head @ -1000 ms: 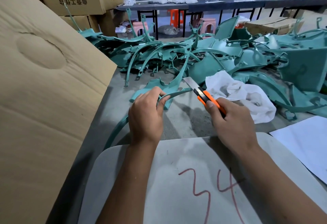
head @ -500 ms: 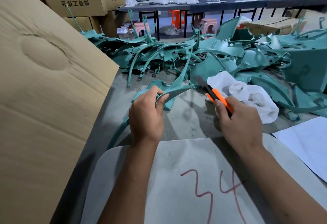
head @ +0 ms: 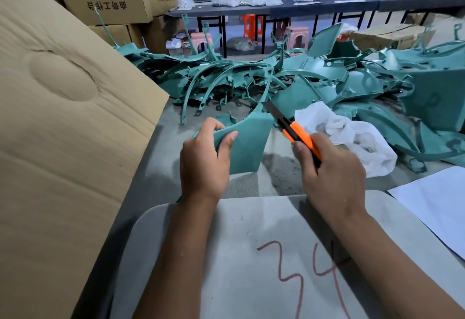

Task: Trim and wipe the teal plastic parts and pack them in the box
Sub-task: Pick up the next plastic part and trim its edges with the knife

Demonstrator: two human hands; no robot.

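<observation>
From the head view, the teal part (head: 247,142) has swung up since a moment ago, its broad face now toward us above the desk (head: 271,180). The left hand (head: 205,160) fingers pinch its edge; the right hand (head: 332,175) grips the orange knife (head: 293,132), blade at the top corner. If the blade slips along that edge, it could run toward the left thumb, or gouge the plastic.

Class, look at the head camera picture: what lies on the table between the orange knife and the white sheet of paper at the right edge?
In the head view, a crumpled white cloth lies between the orange knife and the white paper; the right hand gripping the knife covers part of that stretch.
</observation>
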